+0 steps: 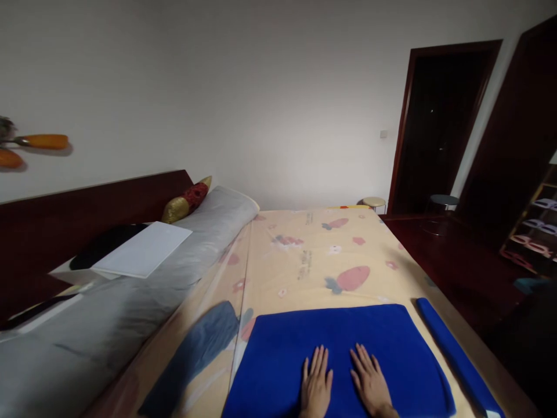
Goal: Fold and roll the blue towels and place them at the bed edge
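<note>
A blue cloth [278,360] lies spread flat on the near part of a bed with a yellow patterned sheet [313,255]. My left hand [316,386] and my right hand [371,381] rest palm down on the cloth, side by side, fingers slightly apart and pointing away from me. Neither hand holds anything. A narrow folded strip of the same blue fabric [452,348] lies to the right, along the bed's edge.
A long grey bolster [130,302] runs along the left beside a dark wooden headboard [87,209], with a white flat sheet [143,249] and a red and gold cushion [187,200] on it. Two stools [374,202] stand by a dark doorway [444,128]; shelves [535,226] stand at the right.
</note>
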A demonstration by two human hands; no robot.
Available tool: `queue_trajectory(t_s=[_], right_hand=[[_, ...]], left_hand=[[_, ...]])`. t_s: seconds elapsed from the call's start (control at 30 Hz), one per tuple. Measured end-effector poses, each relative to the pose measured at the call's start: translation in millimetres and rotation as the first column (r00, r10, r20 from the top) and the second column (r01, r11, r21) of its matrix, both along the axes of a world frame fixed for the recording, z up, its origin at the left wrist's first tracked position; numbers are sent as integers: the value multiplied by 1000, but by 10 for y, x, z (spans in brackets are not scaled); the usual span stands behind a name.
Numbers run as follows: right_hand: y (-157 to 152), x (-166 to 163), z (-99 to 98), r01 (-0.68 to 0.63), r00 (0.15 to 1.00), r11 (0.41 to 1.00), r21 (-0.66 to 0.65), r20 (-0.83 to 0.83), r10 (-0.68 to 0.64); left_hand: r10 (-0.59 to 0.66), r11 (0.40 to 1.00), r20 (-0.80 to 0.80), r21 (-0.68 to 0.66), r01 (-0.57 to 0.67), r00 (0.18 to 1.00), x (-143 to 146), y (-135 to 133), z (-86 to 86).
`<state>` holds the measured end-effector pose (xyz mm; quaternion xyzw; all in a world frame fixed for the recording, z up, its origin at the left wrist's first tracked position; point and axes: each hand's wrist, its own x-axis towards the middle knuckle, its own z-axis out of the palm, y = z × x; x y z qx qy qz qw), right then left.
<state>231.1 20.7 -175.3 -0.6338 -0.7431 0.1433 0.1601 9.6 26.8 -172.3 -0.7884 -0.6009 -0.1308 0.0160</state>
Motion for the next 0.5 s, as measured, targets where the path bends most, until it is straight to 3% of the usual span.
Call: queue_trajectory(t_s=[0.13,0.23,0.33,0.5], right_hand=[[-122,1064,-222,308,944,949,66,98,-314],[-230,1688,-425,340,933,934,113,80,-350],[-257,1873,-548,295,950,946,134,64,-306],[-240,1788,-583,363,917,913,186,101,-385]], left_hand=[[302,953,-100,-2,-303,948,-923,-92,48],[462,886,-171,62,-459,870,-1567,-215,44],[475,878,-227,60,-474,850,-1844,-295,62],[498,849,-279,-36,-527,821,-1807,-288,156]])
